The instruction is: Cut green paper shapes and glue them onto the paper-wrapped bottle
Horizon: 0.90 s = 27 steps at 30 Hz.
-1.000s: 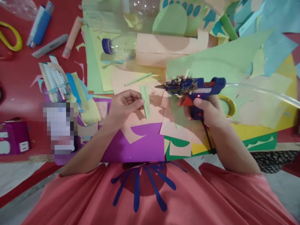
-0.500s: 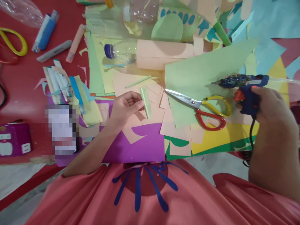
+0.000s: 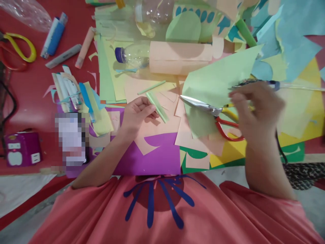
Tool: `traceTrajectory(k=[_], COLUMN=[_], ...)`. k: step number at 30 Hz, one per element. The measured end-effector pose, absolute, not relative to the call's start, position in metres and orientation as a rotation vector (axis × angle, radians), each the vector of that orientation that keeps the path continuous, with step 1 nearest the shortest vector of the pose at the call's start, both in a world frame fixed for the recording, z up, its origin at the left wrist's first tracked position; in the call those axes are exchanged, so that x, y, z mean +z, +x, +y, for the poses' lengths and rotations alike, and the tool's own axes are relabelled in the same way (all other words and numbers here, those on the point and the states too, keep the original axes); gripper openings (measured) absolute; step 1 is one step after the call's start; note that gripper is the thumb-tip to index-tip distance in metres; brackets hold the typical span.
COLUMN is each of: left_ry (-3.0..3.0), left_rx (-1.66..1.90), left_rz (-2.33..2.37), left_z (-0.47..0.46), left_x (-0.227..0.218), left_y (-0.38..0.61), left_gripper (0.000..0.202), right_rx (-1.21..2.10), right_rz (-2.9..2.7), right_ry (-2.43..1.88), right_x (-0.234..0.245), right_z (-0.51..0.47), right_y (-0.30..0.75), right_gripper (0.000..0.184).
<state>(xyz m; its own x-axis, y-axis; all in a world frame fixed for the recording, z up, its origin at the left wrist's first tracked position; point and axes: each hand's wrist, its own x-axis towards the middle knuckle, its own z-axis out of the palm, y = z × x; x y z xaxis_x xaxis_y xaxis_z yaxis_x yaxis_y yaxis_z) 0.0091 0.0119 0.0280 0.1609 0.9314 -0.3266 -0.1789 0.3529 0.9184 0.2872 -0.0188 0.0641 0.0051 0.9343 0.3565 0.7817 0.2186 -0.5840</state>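
Observation:
My left hand [image 3: 139, 113] pinches a small rolled strip of pale green paper [image 3: 156, 107] between thumb and fingers, above peach paper scraps. A thinner green paper roll [image 3: 151, 87] lies just beyond it. My right hand [image 3: 256, 108] is empty, slightly smeared by motion, with its fingers bent and the thumb apart. It hovers over the handles of the scissors [image 3: 199, 104], whose blades point left. Behind that hand lies the hot glue gun [image 3: 274, 84], mostly hidden, with its nozzle and clear glue stick showing.
A plastic bottle [image 3: 135, 56] wrapped in peach paper lies beyond my hands. Green paper [image 3: 218, 74] is under the scissors. Markers [image 3: 54, 35], a phone [image 3: 72, 139], a purple box [image 3: 23, 149] and a second pair of scissors [image 3: 21, 47] are at the left. Purple paper [image 3: 152, 162] lies in front.
My right hand has let go of the glue gun, leaving it on the papers, and moved left over the scissors handles. The green paper roll in my left hand has tilted more.

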Motion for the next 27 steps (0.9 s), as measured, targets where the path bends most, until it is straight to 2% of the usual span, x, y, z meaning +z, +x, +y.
traceTrajectory(k=[3,7,9,13,17,27], left_ry=[0.867,0.869,0.869,0.843,0.844,0.989], left_rx=[0.973,1.013,1.001,0.947,0.933,0.925], left_rz=[1.111,1.1,1.091,1.098,1.079,1.129], left_z=[0.011,0.008,0.006,0.003,0.001,-0.001], left_x=[0.027,0.026,0.026,0.027,0.027,0.028], left_y=[0.011,0.015,0.016,0.018,0.018,0.015], left_gripper=[0.027,0.03,0.032,0.037,0.041,0.031], right_rx=[0.731,1.125,1.246,1.352,1.401,1.49], right_rz=[-1.878,-1.811,-1.736,-1.555,-1.441,-1.31], right_ry=[-1.39,-1.223,-1.219,-1.278,-1.265,-1.18], right_x=[0.058,0.041,0.033,0.021,0.012,0.016], right_z=[-0.018,-0.011,-0.009,-0.013,-0.016,-0.013], right_y=[0.244,0.211,0.204,0.199,0.2,0.202], right_gripper=[0.015,0.028,0.028,0.024,0.028,0.04])
